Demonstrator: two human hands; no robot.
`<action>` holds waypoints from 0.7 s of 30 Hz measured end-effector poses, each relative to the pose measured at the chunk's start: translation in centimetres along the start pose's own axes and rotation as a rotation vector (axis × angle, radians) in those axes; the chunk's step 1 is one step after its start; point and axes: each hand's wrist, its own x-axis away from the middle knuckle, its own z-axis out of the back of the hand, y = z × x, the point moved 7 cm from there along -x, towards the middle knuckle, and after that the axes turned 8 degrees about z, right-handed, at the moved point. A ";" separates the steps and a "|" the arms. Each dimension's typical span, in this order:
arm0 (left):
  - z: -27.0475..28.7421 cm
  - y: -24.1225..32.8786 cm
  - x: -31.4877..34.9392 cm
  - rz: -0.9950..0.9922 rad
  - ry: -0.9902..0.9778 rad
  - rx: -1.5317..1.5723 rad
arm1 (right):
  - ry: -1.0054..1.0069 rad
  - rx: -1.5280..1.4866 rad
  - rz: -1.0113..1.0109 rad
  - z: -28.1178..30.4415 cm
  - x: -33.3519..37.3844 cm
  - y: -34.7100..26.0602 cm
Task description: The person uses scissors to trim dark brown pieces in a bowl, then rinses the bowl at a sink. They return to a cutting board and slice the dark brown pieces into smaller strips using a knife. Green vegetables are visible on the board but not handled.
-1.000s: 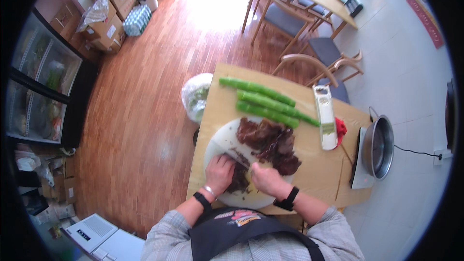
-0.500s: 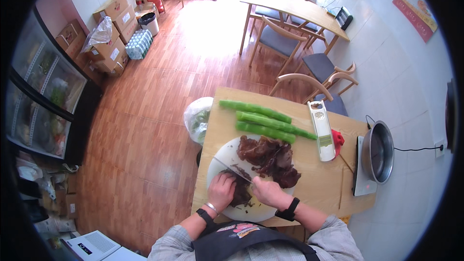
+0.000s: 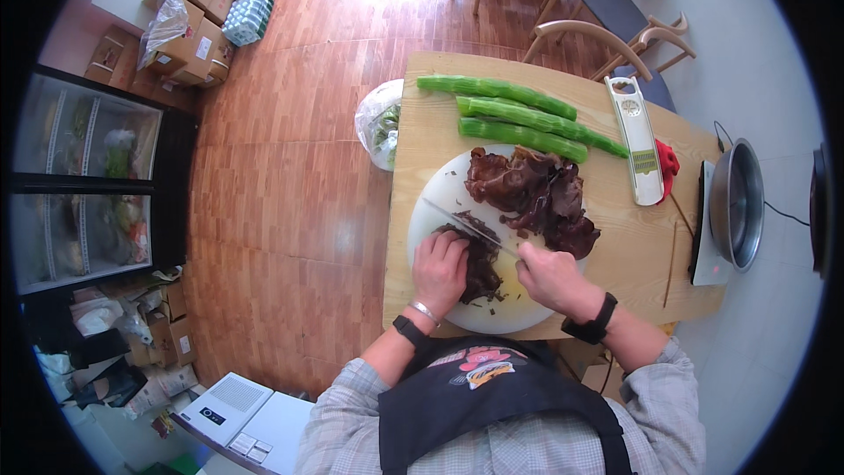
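Observation:
Fingers curled and pressed down, my left hand [image 3: 440,268] pins a dark brown piece of wood ear mushroom [image 3: 482,274] on a round white cutting board [image 3: 529,306]. My right hand [image 3: 556,281] grips the handle of a knife [image 3: 470,227]. Its blade slants across the wood ear just beyond my left fingertips, the tip pointing to the far left of the board. Thin dark shreds lie around the blade. A heap of larger wood ear pieces [image 3: 527,183] covers the board's far right side and spills past its edge.
Peeled green stalks [image 3: 520,134] lie beyond the board. A white slicer [image 3: 639,142] rests to their right beside a red cloth [image 3: 668,169]. A metal bowl [image 3: 738,207] sits on a scale [image 3: 706,242] at the table's right edge. A plastic bag [image 3: 380,127] shows at the left edge.
My view has tilted downward, so the table sits higher in the picture and the far furniture is partly cut off. Both hands keep their holds on the wood ear mushroom and the knife.

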 end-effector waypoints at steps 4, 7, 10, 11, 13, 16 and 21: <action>0.0 0.0 -0.4 0.004 -0.021 0.007 | 0.001 -0.002 0.032 1.6 0.7 -1.2; -0.2 -0.3 -0.5 0.021 -0.046 -0.013 | -0.008 0.004 0.051 2.2 0.6 -1.6; -0.3 -0.5 -0.4 0.029 -0.056 -0.010 | -0.063 0.024 0.034 1.9 0.6 -1.5; -0.3 -0.5 -0.4 0.030 -0.053 -0.003 | -0.076 0.030 0.032 1.9 0.5 -1.5; -0.1 -0.5 -0.4 0.027 -0.032 0.017 | -0.100 0.034 0.027 1.7 0.4 -1.4; -0.2 -0.7 -0.2 0.039 -0.008 0.021 | -0.149 0.011 0.005 0.9 0.4 -0.9; -0.2 -0.3 -0.3 0.068 0.024 0.007 | -0.080 -0.043 0.001 -2.7 -1.3 -0.4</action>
